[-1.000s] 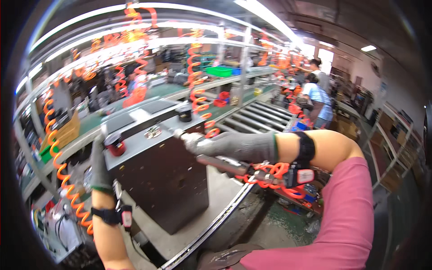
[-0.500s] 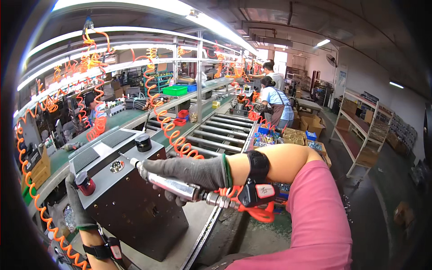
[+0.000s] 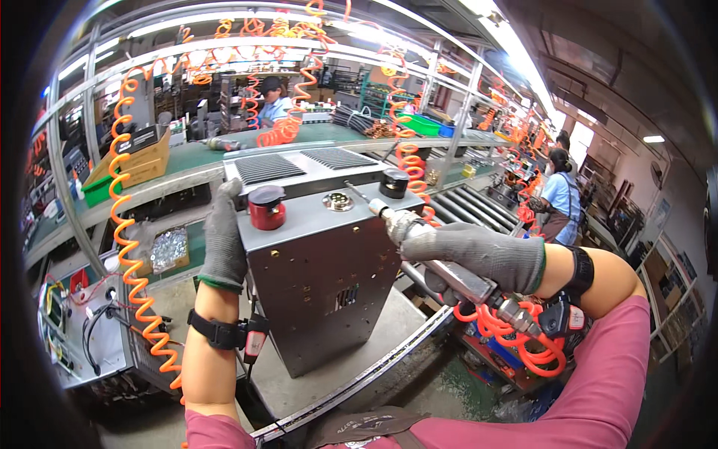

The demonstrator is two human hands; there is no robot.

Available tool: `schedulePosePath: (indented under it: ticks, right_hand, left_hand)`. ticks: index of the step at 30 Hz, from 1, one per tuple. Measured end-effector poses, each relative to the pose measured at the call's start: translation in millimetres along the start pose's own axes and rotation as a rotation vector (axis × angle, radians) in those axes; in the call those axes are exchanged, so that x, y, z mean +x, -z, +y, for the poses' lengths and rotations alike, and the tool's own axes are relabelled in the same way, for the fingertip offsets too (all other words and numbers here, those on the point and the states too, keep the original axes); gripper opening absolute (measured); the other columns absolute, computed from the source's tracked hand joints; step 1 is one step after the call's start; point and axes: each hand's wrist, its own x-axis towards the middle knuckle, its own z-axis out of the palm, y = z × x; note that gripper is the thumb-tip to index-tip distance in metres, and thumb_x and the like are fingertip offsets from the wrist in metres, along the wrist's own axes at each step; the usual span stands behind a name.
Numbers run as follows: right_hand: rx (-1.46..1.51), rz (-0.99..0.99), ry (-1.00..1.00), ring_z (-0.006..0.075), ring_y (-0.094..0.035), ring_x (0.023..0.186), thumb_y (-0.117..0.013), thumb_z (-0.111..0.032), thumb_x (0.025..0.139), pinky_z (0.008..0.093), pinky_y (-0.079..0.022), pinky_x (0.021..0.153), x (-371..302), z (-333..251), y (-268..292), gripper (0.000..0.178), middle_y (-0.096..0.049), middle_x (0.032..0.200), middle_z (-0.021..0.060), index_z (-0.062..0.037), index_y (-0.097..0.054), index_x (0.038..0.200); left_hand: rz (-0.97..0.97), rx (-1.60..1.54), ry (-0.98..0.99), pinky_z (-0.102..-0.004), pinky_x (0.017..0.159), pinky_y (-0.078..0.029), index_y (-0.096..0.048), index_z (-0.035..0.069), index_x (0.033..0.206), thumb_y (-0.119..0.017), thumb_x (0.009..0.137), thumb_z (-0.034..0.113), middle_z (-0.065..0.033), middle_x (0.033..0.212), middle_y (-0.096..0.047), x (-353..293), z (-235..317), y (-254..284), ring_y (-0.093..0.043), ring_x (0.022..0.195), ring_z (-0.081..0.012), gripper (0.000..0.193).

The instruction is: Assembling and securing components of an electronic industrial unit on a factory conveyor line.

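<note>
Fingers [image 3: 437, 283] of my right hand [image 3: 482, 251] clasp an air driver [image 3: 465, 281], bit [image 3: 361, 192] over the dark cabinet [image 3: 307, 284]; my left hand's [image 3: 224, 247] grip, at the cabinet's left edge, I cannot tell; red terminal [image 3: 267, 215] looks fitted, fastening unfinished.

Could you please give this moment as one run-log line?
left hand: at left of cabinet | right hand: gripping screwdriver | bit: near socket, contact unclear | cabinet top: red knob, black knob

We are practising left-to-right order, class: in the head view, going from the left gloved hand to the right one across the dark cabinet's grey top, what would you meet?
Left gloved hand, red knob with black cap, round silver fitting, black knob, right gloved hand.
</note>
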Motion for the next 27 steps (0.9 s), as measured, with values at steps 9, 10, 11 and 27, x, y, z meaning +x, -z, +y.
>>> schedulePosePath:
  ticks: [9,10,11,27]
  right_hand:
    - [-0.083,-0.016,0.053,0.0149,-0.058,0.049,-0.07,-0.041,0.086,0.0285,-0.049,0.042,7,4,1,0.041,-0.058,0.068,0.0058,-0.0067,-0.054,0.101]
    - [-0.078,-0.021,0.057,0.0148,-0.058,0.049,-0.07,-0.041,0.086,0.0284,-0.05,0.043,7,4,1,0.041,-0.058,0.069,0.0059,-0.0062,-0.054,0.101]
    - [-0.074,-0.025,0.061,0.0148,-0.058,0.049,-0.07,-0.041,0.086,0.0282,-0.05,0.043,8,4,1,0.042,-0.059,0.069,0.006,-0.0057,-0.055,0.102]
    - [0.458,-0.361,0.105,0.0113,-0.055,0.053,-0.055,-0.059,0.093,0.0254,-0.045,0.049,19,34,6,0.055,-0.057,0.067,0.0017,-0.0071,-0.055,0.11]
  left_hand:
    - [-0.007,-0.054,0.02,-0.0342,0.076,-0.058,-0.06,0.001,0.11,-0.06,0.09,0.037,-0.0136,0.1,-0.065,-8,0,-3,-0.069,0.085,-0.0222,0.042]
    - [0.007,-0.033,0.012,-0.0344,0.075,-0.058,-0.06,0.001,0.11,-0.06,0.09,0.037,-0.0135,0.1,-0.065,-7,1,-3,-0.069,0.086,-0.0221,0.041]
    - [0.006,-0.031,0.016,-0.0345,0.075,-0.058,-0.061,0.001,0.109,-0.06,0.09,0.037,-0.0135,0.1,-0.065,-7,1,-3,-0.069,0.086,-0.0221,0.041]
    - [0.283,0.122,0.055,-0.024,0.04,-0.035,-0.058,0.006,0.109,-0.058,0.091,0.052,0.0044,0.067,-0.051,-50,4,15,-0.045,0.049,-0.0073,0.049]
